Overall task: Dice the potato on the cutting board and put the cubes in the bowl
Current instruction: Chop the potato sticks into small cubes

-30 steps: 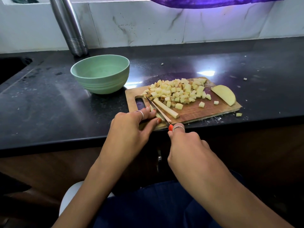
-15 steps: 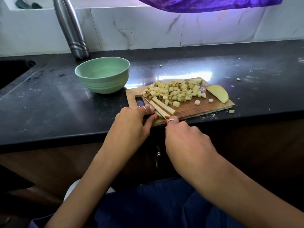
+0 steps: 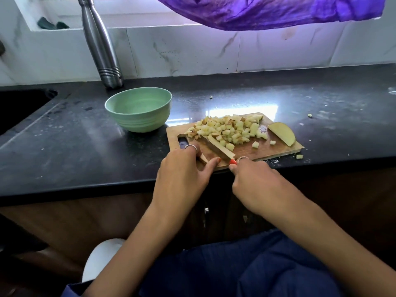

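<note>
Fingers of left hand (image 3: pixel 182 174) curl down onto the near end of the potato strips (image 3: pixel 218 146), pinning them so they don't roll under the cut; thumb tip sits just beside the blade. Right hand (image 3: pixel 255 185) wraps the knife (image 3: pixel 214 147); only an orange handle tip shows past the knuckles, grip closed. Blade lies along the strips, tip pointing far-left toward the board's handle slot.

Strips' long axis runs diagonally, near-right to far-left, on the near-left part of the cutting board (image 3: pixel 267 150). Likely still splitting lengthwise before crosscuts.

Cube pile (image 3: pixel 229 129) sits pushed to the far side, keeping the cutting zone free. One uncut potato wedge (image 3: pixel 282 133) is parked at the board's right end. Green bowl (image 3: pixel 139 110) is just off the board's far-left corner, with no cubes visible inside.
</note>
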`<state>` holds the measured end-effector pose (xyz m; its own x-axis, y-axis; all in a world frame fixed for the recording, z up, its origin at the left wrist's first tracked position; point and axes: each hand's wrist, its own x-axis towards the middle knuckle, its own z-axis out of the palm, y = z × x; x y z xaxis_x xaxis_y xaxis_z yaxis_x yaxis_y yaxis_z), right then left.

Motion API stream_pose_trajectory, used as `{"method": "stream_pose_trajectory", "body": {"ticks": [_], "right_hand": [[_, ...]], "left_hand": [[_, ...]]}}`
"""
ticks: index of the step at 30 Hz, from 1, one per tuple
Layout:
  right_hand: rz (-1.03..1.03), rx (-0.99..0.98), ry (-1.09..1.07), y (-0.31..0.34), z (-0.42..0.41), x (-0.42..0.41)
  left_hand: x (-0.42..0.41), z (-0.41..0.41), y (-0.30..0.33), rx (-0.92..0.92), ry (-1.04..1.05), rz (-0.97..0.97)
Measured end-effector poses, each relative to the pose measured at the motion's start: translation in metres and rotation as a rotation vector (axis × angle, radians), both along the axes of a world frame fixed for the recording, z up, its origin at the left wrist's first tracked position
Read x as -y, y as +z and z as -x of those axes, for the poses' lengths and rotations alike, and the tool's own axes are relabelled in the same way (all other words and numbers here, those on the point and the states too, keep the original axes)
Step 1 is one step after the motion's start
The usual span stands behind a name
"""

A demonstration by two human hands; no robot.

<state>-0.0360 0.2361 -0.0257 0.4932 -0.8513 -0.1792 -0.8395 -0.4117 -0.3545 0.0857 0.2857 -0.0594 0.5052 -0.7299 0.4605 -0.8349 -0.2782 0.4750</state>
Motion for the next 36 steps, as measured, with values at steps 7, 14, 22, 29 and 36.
{"method": "stream_pose_trajectory", "body": {"ticks": [7,14,22,29,36], "right_hand": [[-0.103,0.061,0.057,0.004,0.017,0.013],[-0.006,0.137,0.051,-0.002,0.012,-0.008],[0.148,0.112,0.082,-0.005,-0.004,-0.009],[0.192,-0.007,0.128,-0.008,0.016,-0.014],[0.257,0.149,0.112,-0.008,0.013,-0.018]], "left_hand": [[-0.005,-0.017,0.007,-0.115,-0.149,-0.031],[-0.007,-0.028,0.0,-0.054,-0.087,0.019],[-0.005,-0.026,-0.003,-0.092,-0.082,0.081],[-0.003,-0.026,-0.005,-0.066,-0.074,0.091],[-0.007,-0.027,-0.006,-0.085,-0.088,0.099]]}}
